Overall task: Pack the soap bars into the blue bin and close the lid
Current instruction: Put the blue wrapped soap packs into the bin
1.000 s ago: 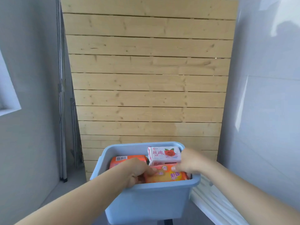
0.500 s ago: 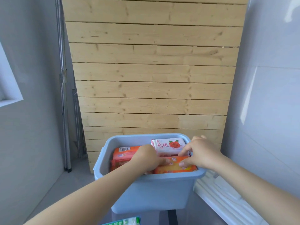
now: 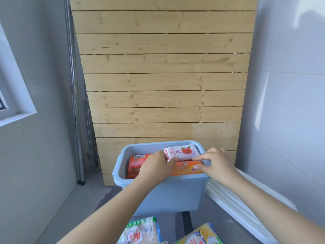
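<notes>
The blue bin [image 3: 168,192] stands open in front of me with several wrapped soap bars inside. An orange soap bar [image 3: 184,169] lies along the near wall. My left hand [image 3: 155,166] and my right hand [image 3: 215,165] both have their fingers on its ends, inside the bin. A pink and white soap bar with a rose print [image 3: 182,152] sits behind it at the far right. More orange bars [image 3: 136,162] are stacked at the left, partly hidden by my left hand.
A white lid [image 3: 233,199] lies to the right of the bin. Two wrapped soap bars, one green and white [image 3: 142,229] and one yellow [image 3: 198,236], lie on the grey table at the bottom edge. A wooden slat panel [image 3: 163,85] stands behind.
The view has tilted downward, so the bin sits higher and loose bars show at the bottom. The orange bar has sunk lower into the bin under both hands.
</notes>
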A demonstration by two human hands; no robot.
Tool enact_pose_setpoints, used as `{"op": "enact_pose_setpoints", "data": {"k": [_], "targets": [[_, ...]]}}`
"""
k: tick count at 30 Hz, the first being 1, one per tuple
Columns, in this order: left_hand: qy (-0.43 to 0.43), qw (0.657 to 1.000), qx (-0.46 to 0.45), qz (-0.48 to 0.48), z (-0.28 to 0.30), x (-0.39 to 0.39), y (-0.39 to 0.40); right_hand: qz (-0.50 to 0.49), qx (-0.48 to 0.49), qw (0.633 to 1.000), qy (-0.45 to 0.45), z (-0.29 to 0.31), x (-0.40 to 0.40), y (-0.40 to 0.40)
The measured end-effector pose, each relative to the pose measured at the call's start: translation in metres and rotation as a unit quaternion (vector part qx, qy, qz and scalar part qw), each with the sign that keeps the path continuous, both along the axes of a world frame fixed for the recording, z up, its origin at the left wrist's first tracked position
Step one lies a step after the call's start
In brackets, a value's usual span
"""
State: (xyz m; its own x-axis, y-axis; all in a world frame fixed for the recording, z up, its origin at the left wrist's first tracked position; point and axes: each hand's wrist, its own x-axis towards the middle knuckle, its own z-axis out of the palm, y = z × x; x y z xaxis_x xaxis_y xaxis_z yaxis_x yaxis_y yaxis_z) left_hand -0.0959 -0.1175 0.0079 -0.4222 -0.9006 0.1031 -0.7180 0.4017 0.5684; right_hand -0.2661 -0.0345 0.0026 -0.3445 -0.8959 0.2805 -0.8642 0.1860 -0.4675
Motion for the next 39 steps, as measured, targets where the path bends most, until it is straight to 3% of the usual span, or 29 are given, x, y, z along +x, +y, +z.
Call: {"op": "enact_pose_setpoints", "data": {"k": [5,9,15,20,24,28,35,39], "targets": [[0.117,0.990,-0.074,-0.019,0.006,0.024,0.054,0.022,-0.043,0.999,-0.016,0.002,0.026,0.048],[0.150,0.988,-0.014,-0.030,-0.011,0.041,0.096,0.034,-0.025,0.999,-0.028,-0.017,0.044,0.088],[0.067,0.995,0.050,-0.046,-0.050,0.054,0.130,0.070,0.047,0.995,-0.062,-0.065,0.050,0.120],[-0.033,0.991,0.101,-0.079,-0.084,0.069,0.133,0.173,0.195,0.964,-0.043,-0.090,0.046,0.115],[-0.049,0.982,0.143,-0.114,-0.091,0.071,0.122,0.211,0.260,0.942,-0.025,-0.097,0.044,0.104],[-0.056,0.976,0.159,-0.140,-0.094,0.073,0.115,0.221,0.257,0.941,-0.010,-0.099,0.040,0.100],[0.020,0.970,0.185,-0.156,-0.088,0.072,0.119,0.182,0.238,0.953,-0.053,-0.094,0.039,0.107],[0.134,0.959,0.202,-0.150,-0.076,0.084,0.125,0.196,0.192,0.957,-0.089,-0.070,0.045,0.113]]}}
